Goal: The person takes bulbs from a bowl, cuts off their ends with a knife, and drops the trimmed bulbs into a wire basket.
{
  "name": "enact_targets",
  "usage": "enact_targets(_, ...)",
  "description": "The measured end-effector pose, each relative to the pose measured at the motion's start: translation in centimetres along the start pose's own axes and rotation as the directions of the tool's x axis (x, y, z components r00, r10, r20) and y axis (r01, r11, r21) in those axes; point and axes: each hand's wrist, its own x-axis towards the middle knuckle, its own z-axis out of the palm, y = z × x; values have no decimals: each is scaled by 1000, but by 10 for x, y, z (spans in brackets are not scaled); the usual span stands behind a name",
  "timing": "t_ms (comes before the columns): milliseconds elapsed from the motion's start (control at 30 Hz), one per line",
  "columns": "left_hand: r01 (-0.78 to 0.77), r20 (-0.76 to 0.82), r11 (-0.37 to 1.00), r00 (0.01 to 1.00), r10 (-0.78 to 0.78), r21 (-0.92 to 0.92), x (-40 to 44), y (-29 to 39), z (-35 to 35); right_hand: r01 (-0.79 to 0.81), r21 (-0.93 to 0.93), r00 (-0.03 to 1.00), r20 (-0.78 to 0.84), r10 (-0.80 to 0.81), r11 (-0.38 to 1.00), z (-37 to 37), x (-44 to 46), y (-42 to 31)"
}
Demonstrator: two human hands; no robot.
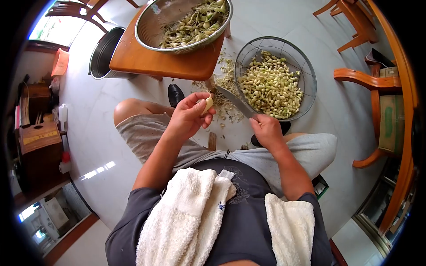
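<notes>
Between the thumb and fingers of my left hand is a small pale bulb, with a thin root end pointing up. My right hand is closed round the handle end of a knife, whose blade points up and left toward the bulb without touching it. Beyond the knife, a round wire basket on the floor holds many peeled pale bulbs. Scraps and peelings lie on the floor under the blade.
A wooden stool ahead bears a metal colander of untrimmed bulbs with stems. Left of it stands a metal bucket. Wooden chair legs and a cardboard box are at the right. A white towel hangs over my chest.
</notes>
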Motion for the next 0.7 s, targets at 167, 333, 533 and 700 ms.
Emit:
enact_targets(167,39,85,999,996,-38,-13,7,-3,-11,86,115,993,-96,-75,990,-2,0,-13)
enact_targets(333,-24,51,998,998,21,52,15,-10,-15,267,189,950,-216,-225,945,-8,-5,-33)
enact_targets(533,-50,-3,986,999,51,157,19,-19,-11,477,-22,848,-252,-466,879,-10,-3,-33)
enact_targets(700,-81,-24,971,996,89,223,19,-20,-8,493,-83,831,-250,-497,866,-10,-3,-32)
